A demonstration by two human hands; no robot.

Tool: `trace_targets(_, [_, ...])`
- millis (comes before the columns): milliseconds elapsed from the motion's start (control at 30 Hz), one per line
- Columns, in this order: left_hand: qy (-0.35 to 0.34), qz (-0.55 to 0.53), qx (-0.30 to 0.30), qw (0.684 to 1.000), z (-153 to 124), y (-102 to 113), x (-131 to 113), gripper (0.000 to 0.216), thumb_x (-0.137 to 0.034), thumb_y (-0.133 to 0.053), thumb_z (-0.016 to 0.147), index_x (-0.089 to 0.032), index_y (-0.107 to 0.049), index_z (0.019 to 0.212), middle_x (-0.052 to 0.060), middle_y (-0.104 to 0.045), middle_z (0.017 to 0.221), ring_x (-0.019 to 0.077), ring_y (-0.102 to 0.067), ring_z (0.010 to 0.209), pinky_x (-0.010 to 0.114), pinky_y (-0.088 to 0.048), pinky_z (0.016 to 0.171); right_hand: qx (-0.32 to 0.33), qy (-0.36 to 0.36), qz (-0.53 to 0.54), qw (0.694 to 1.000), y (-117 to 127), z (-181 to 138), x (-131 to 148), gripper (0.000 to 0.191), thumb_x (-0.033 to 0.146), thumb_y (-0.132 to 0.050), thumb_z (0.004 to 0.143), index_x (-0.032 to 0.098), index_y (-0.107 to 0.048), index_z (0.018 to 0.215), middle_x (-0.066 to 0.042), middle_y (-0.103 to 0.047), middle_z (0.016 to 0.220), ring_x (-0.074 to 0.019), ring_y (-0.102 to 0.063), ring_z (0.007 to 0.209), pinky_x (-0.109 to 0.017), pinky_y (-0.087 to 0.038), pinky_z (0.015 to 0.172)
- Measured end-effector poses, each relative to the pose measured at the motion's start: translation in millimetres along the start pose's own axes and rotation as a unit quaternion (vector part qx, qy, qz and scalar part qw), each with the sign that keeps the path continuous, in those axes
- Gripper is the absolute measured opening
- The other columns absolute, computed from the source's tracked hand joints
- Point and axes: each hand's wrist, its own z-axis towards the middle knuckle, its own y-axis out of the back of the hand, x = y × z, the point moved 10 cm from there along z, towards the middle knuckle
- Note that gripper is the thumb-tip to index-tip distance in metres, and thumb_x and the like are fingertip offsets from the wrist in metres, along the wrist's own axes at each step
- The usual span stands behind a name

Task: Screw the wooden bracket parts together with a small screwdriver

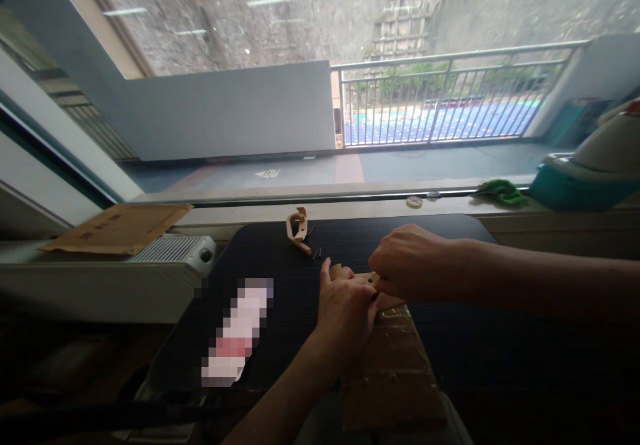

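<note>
A flat tan wooden assembly (395, 358) with small screws in it lies on the black table (280, 258), reaching toward me. My left hand (345, 311) wraps round its far end, fingers closed, thumb up. My right hand (417, 261) is closed in a pinch just above that end, against a small wooden piece (361, 277); what its fingertips hold is hidden. A separate curved wooden part (297, 227) lies farther back on the table, with a few loose dark screws (317, 254) beside it.
A pixelated oblong object (239, 331) lies on the table's left. Beyond are a window sill, a white ribbed radiator (173, 250) with cardboard (117, 226) on it, a tape roll (414, 201), a green cloth (503, 191) and a teal-and-white object (595, 165) at the right.
</note>
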Motion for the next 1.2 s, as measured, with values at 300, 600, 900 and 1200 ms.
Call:
trace_targets(300, [0.012, 0.009, -0.005, 1.000, 0, 1, 1, 0.016, -0.024, -0.056, 0.080, -0.023, -0.064, 0.066, 0.001, -0.066, 0.071, 0.0232, -0.053, 0.090, 0.056, -0.012, 0.105, 0.019, 0.056, -0.025, 0.998, 7, 0, 15, 0.008, 0.009, -0.060, 0.074, 0.013, -0.064, 0.079, -0.008, -0.064, 0.080, -0.0195, -0.060, 0.075, -0.026, -0.033, 0.055])
trace_targets(600, [-0.009, 0.006, -0.014, 1.000, -1, 0, 0, 0.016, -0.023, -0.057, 0.080, -0.024, -0.064, 0.066, -0.002, -0.067, 0.075, 0.0205, -0.052, 0.086, 0.058, -0.013, 0.104, 0.019, 0.007, 0.011, 1.000, -3, -2, 1, 0.013, 0.012, -0.053, 0.078, 0.013, -0.065, 0.073, -0.007, -0.061, 0.061, -0.0164, -0.058, 0.059, -0.025, -0.028, 0.049])
trace_targets(900, [-0.005, 0.009, -0.004, 1.000, -2, -2, 2, 0.019, -0.023, -0.054, 0.080, -0.023, -0.062, 0.063, -0.001, -0.066, 0.074, 0.0209, -0.052, 0.089, 0.058, -0.009, 0.106, 0.033, 0.034, 0.032, 0.998, 3, -3, 3, 0.014, 0.004, -0.054, 0.071, 0.013, -0.064, 0.075, -0.004, -0.062, 0.067, -0.0141, -0.055, 0.062, -0.025, -0.027, 0.050])
trace_targets(1200, [-0.011, 0.008, -0.006, 1.000, -1, -3, 1, 0.017, -0.022, -0.055, 0.080, -0.023, -0.063, 0.064, -0.002, -0.067, 0.079, 0.0200, -0.051, 0.087, 0.059, -0.010, 0.105, -0.013, 0.005, 0.025, 1.000, 1, 1, -7, 0.022, 0.021, -0.049, 0.080, 0.012, -0.065, 0.068, -0.007, -0.059, 0.058, -0.0128, -0.051, 0.054, -0.026, -0.024, 0.048])
